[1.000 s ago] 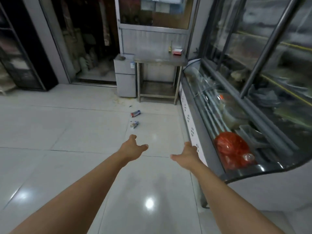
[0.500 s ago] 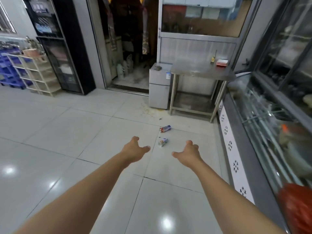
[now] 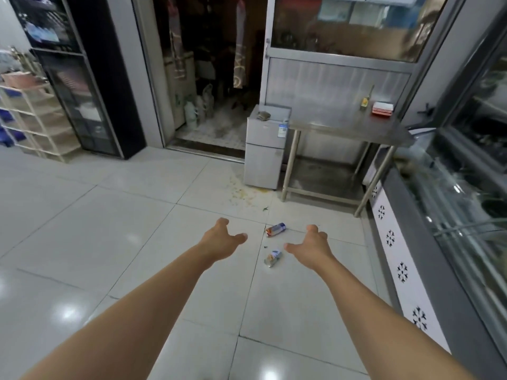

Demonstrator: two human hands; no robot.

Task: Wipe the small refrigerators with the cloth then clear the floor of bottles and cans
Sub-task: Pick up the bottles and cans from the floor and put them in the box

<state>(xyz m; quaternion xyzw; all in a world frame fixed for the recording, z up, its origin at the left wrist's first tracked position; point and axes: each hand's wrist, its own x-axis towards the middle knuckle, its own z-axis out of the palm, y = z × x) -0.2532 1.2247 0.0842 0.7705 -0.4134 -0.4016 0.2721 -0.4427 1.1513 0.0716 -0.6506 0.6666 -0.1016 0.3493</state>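
Observation:
Two cans lie on the white tiled floor: a blue and red can (image 3: 275, 229) farther off and a pale crushed can (image 3: 272, 258) nearer. A small silver refrigerator (image 3: 264, 149) stands ahead beside a steel table, with a crumpled grey cloth (image 3: 263, 115) on its top. My left hand (image 3: 222, 240) and my right hand (image 3: 310, 246) are stretched out in front of me, fingers relaxed, holding nothing. The pale can lies between the two hands, lower on the floor.
A steel table (image 3: 348, 127) with a red-striped box (image 3: 382, 108) stands right of the refrigerator. A glass display counter (image 3: 428, 231) runs along the right. A yellowish spill (image 3: 241, 194) stains the floor before the refrigerator. Black glass-door coolers (image 3: 82, 105) and a beige shelf rack (image 3: 35, 122) stand left.
The view has turned left and moved closer to the refrigerator and cans. The red bag in the display counter has left the frame. Both hands stay outstretched and empty.

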